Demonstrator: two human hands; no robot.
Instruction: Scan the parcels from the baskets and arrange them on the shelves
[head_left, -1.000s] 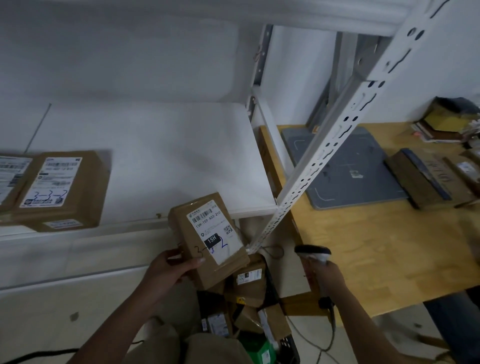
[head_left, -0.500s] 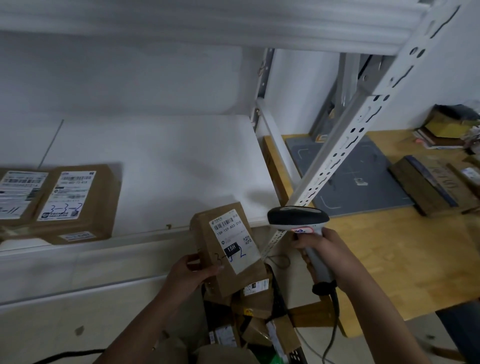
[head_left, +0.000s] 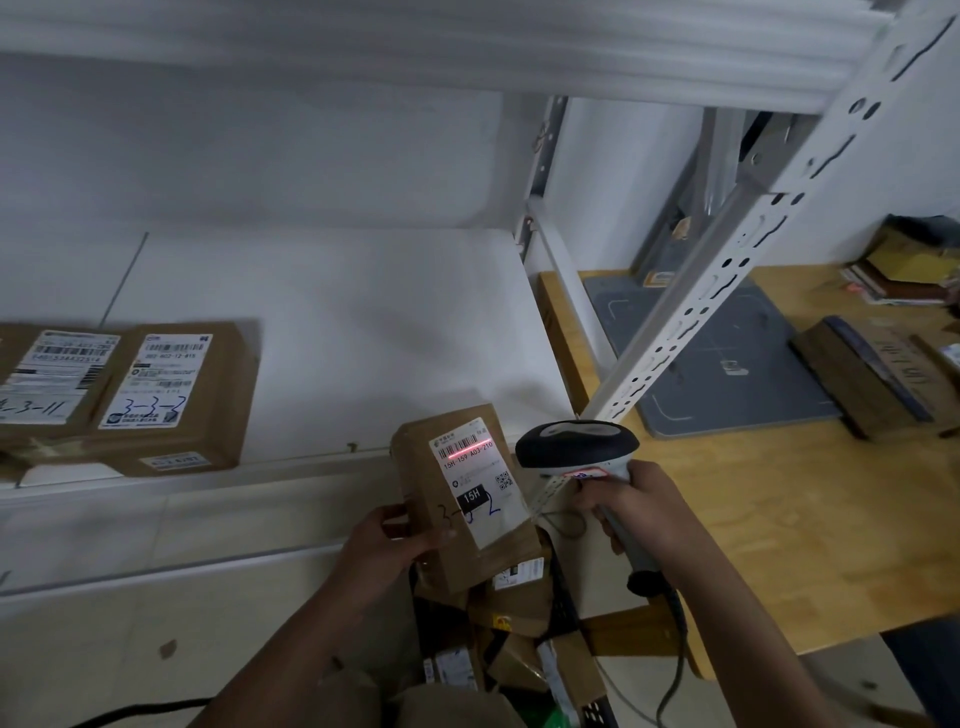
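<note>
Basket: at the near edge, below the hands, a dark basket (head_left: 596, 713) holds a heap of brown basket parcels (head_left: 511, 605).
Left hand: the left hand (head_left: 384, 545) grips the lower left side of a held parcel (head_left: 415, 467), with the thumb on its front face and the fingers curled behind.
Held parcel: a brown carton, tilted, raised above the basket and just in front of the shelf edge; its white label (head_left: 475, 483) faces up, and a red scan line (head_left: 465, 449) crosses the barcode.
Right hand: the right hand (head_left: 631, 506) is wrapped round the handle of a scanner (head_left: 576, 447), whose dark head sits just right of the held parcel, apart from it.
Shelf: a white shelf (head_left: 332, 332) lies beyond the hands, with a perforated white post (head_left: 727, 270) at its right corner.
Shelf parcels: two brown cartons lie flat and touching at the left end, one marked 3-3-3 (head_left: 176, 400) and one at the picture's edge (head_left: 47, 379).
Table: a wooden table (head_left: 805, 519) stands to the right, with a grey mat (head_left: 717, 353) farther back.
</note>
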